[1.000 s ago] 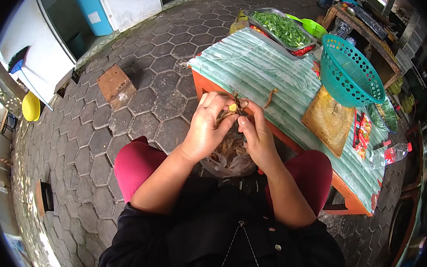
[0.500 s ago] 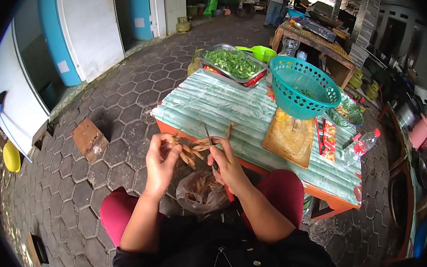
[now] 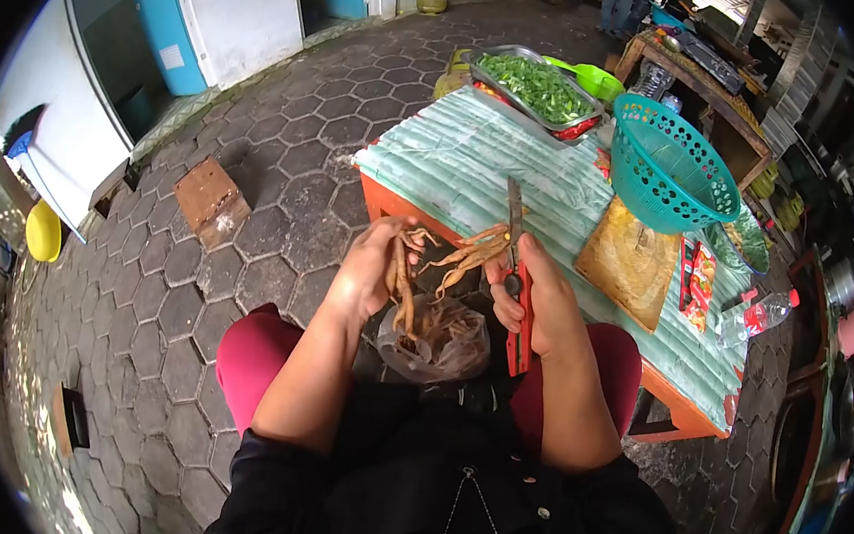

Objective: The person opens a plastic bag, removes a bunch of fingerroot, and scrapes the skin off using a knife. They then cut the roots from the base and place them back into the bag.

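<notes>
In the head view, my left hand (image 3: 361,272) is closed around a cluster of long, thin brown roots (image 3: 403,290) that look like fingerroot. My right hand (image 3: 545,296) grips a red-handled knife (image 3: 519,340), its blade pointing up and away. Pinched against the knife in the same hand is a second cluster of roots (image 3: 478,251), fanning out to the left. A gap separates the two clusters. Below them, between my knees, a clear plastic bag (image 3: 424,369) stands open with more brown roots inside.
A low table (image 3: 436,157) bears a tray of chopped greens (image 3: 536,87), a teal colander (image 3: 670,171), a wooden board (image 3: 628,268), red packets (image 3: 699,283) and a plastic bottle (image 3: 759,315). A brown block (image 3: 212,200) lies on the paving at left. A person (image 3: 616,6) stands far off.
My hands have moved apart, with a root cluster now in each. The knife has come into clearer view, blade up. My view has shifted, so the table appears further right.
</notes>
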The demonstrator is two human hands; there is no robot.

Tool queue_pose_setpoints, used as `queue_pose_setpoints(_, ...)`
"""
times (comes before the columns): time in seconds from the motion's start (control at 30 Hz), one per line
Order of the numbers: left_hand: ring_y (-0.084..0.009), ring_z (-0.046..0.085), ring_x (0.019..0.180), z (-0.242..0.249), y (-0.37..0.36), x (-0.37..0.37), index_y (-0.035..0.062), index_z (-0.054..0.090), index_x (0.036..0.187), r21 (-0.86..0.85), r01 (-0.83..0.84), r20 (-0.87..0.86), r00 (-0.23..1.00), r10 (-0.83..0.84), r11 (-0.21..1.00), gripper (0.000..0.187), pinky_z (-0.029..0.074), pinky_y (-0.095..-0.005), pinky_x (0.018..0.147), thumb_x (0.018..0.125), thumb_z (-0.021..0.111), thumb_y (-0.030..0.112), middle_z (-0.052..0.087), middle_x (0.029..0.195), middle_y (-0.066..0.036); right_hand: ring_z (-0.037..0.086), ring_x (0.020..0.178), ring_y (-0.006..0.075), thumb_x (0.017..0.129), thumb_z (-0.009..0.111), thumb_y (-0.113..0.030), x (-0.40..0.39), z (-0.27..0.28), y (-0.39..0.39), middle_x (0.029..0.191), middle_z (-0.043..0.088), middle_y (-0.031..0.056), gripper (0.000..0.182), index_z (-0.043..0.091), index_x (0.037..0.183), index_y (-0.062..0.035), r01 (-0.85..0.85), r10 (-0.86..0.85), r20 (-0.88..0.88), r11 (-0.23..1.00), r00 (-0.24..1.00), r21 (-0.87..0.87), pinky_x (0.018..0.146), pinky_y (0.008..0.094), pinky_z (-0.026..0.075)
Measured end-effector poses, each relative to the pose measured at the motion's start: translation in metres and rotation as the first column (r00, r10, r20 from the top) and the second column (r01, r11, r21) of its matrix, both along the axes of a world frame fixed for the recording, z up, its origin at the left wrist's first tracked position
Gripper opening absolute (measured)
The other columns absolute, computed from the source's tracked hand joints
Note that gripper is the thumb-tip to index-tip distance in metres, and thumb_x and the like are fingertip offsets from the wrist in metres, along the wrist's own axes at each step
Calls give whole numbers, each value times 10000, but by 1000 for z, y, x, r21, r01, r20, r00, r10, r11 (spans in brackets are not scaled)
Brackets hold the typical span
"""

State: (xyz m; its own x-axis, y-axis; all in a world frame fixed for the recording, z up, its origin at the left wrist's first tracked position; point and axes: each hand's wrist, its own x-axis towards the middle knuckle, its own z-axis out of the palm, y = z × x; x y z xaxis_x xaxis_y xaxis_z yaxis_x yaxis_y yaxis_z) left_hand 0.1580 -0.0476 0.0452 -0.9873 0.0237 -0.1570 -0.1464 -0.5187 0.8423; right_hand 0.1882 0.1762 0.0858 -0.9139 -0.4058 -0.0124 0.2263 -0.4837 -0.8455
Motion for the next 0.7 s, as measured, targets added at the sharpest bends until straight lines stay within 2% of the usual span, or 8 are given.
queue_pose_setpoints(0.07,-118,504,548,13,8,9,55,591,1028,-149,75,47,997,-69,986,362,418,-259,509,925,554,400,581,724,-26,381,421,60,1017,357,-357,-1,-2,1,831,543,61,368,487,1178,-54,-45,45,-8,999,999,3,347,198,309)
queue_pose_setpoints(0.17,-72,515,577,22,16,13,35,617,1061,-489,59,-153,976,-152,870,350,406,-231,497,918,601,355,612,773,-13,383,422,60,1017,357,-357,-1,-4,1,835,550,65,400,484,1230,-44,-101,102,-20,995,995,20,354,194,312)
queue_pose_setpoints(0.37,-55,588,785,34,32,23,2,613,1162,-539,151,-301,884,-357,828,293,470,-206,670,919,614,166,670,952,-32,387,428,52,1009,392,-356,0,-10,-2,826,541,44,380,485,1254,-81,-98,103,-28,985,994,143,376,184,308)
queue_pose_setpoints(0.4,-55,586,800,42,32,26,4,644,1090,-571,156,-226,914,-337,806,207,477,-219,717,907,620,100,668,925,-18,384,431,49,1009,394,-361,0,-11,-3,823,536,41,392,475,1283,-93,-83,86,-16,983,996,166,378,181,304)
queue_pose_setpoints(0.43,-55,586,800,36,30,23,4,644,1090,-571,163,-215,916,-338,805,207,477,-219,717,907,620,100,668,925,-18,384,431,49,1009,394,-361,1,-12,-4,823,536,41,392,475,1283,-93,-84,86,-4,983,996,162,378,181,304)
queue_pose_setpoints(0.5,-40,573,767,22,28,17,3,654,1036,-709,-81,-356,899,-256,700,162,474,-214,670,895,634,81,658,893,1,379,429,45,1006,401,-368,2,-8,-9,820,527,34,405,457,1322,-121,15,6,-82,965,997,262,375,178,296)
queue_pose_setpoints(0.67,-16,530,670,12,25,12,11,622,982,-607,-127,-375,916,-142,784,107,421,-180,546,901,630,80,631,819,5,349,450,26,1016,383,-308,4,-15,-17,797,517,28,411,412,1368,-98,172,-48,-277,879,960,445,376,169,269)
queue_pose_setpoints(0.7,-16,530,670,12,24,13,11,622,982,-610,-126,-370,919,-140,783,107,421,-180,546,901,630,80,631,819,5,403,551,58,1007,426,-279,3,-16,-17,798,498,30,416,402,1374,-85,207,-34,-346,853,938,479,479,203,335)
